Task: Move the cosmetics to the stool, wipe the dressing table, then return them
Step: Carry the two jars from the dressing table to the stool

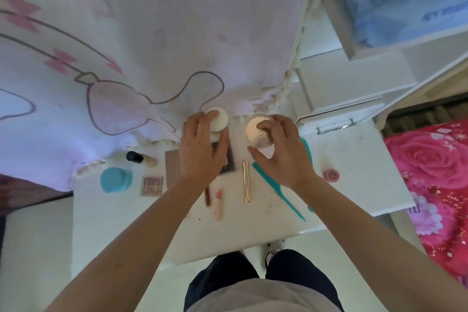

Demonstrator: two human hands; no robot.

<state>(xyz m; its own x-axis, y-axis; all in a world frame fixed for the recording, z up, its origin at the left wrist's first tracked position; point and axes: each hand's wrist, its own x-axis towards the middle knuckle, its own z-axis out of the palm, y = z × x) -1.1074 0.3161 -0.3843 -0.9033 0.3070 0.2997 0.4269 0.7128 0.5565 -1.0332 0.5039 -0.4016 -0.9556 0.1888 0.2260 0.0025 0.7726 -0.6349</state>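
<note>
Head view: on the table (354, 159), beyond the comb (276, 190), the left hand (202, 149) curls round a white jar (220, 115). The right hand (281, 152) clamps its fingers over a pink jar (253, 128) nearer the comb. Both jars look rigid, smooth and probably light, so grip the sides below the lids. Lids on, contents hidden.

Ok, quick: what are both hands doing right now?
The left hand grips the white round jar.
The right hand grips the pink round jar.
</note>
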